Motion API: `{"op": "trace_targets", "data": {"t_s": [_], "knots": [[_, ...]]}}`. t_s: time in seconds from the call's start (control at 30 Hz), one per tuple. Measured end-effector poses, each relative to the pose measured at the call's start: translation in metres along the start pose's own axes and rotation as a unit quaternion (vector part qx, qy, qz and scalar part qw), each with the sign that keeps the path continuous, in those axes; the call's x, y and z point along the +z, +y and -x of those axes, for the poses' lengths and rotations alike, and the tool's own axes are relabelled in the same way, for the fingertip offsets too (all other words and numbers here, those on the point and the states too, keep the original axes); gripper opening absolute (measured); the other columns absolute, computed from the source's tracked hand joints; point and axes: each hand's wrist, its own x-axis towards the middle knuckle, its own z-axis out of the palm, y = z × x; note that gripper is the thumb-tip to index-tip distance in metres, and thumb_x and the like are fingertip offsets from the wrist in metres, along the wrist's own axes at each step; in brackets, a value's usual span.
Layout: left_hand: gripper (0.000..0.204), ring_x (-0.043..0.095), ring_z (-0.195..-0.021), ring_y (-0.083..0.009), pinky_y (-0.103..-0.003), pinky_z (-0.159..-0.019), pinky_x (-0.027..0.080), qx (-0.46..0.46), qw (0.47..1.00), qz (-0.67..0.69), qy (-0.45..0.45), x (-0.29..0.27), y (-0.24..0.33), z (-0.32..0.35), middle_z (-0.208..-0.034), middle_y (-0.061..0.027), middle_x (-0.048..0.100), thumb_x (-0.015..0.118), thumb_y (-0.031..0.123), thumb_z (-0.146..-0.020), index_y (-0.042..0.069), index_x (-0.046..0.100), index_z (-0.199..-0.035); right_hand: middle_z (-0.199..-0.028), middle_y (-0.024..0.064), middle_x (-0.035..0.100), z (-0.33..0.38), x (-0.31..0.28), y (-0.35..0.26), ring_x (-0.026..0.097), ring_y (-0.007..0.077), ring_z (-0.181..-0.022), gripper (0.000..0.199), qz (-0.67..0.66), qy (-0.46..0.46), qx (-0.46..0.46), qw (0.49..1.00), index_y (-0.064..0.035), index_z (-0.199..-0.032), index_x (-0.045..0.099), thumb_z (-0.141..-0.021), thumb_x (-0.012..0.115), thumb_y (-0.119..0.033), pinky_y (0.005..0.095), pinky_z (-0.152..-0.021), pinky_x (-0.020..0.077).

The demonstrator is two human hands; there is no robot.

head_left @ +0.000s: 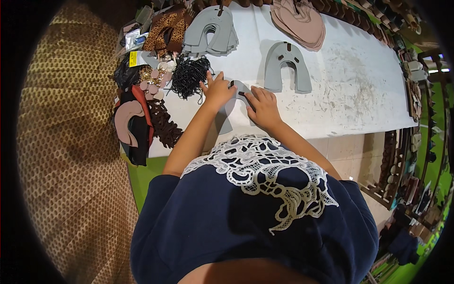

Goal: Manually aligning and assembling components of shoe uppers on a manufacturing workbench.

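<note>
A grey U-shaped cut piece (224, 123), like a shoe upper, lies flat at the table's near edge, partly covered by my hands. Small dark brown strips sit on its curved top. My left hand (218, 92) rests at its left side with fingers spread, one fingertip touching the piece by the top strip. On the other side, my right hand (265, 108) lies with fingers stretched over the curve, the fingertips at another dark strip (241, 93). Just beyond my left fingers is a heap of black beaded strands (189, 78).
A grey U-shaped stack (286, 64) with brown strips stands right of my hands. Farther back are another grey stack (210, 33), pink pieces (302, 26) and leopard-print pieces (165, 31). Dark brown strips (163, 123) pile at left. A shelf rack (390, 170) stands at right.
</note>
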Motion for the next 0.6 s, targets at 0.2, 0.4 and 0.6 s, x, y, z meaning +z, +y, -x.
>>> {"op": "trace_targets", "data": {"t_s": [0.2,0.4,0.6], "knots": [[0.04,0.011,-0.136,-0.0419,-0.069,-0.1,0.009,-0.002,1.0,-0.007,-0.009,-0.0014,0.0007,-0.0012,-0.141,-0.0117,0.036,0.058,0.042,-0.079,0.007,0.069,-0.096,-0.125,0.01,0.048,0.0007,-0.0008,0.0004,0.043,0.0264,-0.116,0.04,-0.003,-0.003,-0.004,1.0,-0.0115,-0.113,0.058,-0.075,0.06,-0.023,0.0458,-0.096,0.031],[0.039,0.012,-0.136,-0.0408,-0.069,-0.1,0.009,0.002,1.0,-0.014,-0.003,-0.0004,0.0015,-0.0011,-0.141,-0.0108,0.037,0.058,0.041,-0.079,0.008,0.069,-0.096,-0.127,0.0103,0.047,0.0022,-0.0009,0.0005,0.041,0.0265,-0.118,0.039,0.0,-0.015,-0.005,1.0,-0.0142,-0.115,0.059,-0.077,0.058,-0.023,0.0483,-0.097,0.0297],[0.037,0.011,-0.136,-0.0403,-0.068,-0.101,0.008,-0.006,1.0,-0.008,-0.004,0.0018,0.0008,-0.003,-0.141,-0.0106,0.037,0.057,0.039,-0.079,0.009,0.069,-0.098,-0.129,0.0102,0.046,0.003,0.002,0.0015,0.041,0.0268,-0.119,0.04,0.0,-0.013,-0.006,1.0,-0.0173,-0.116,0.059,-0.077,0.058,-0.023,0.05,-0.098,0.0295]]}}
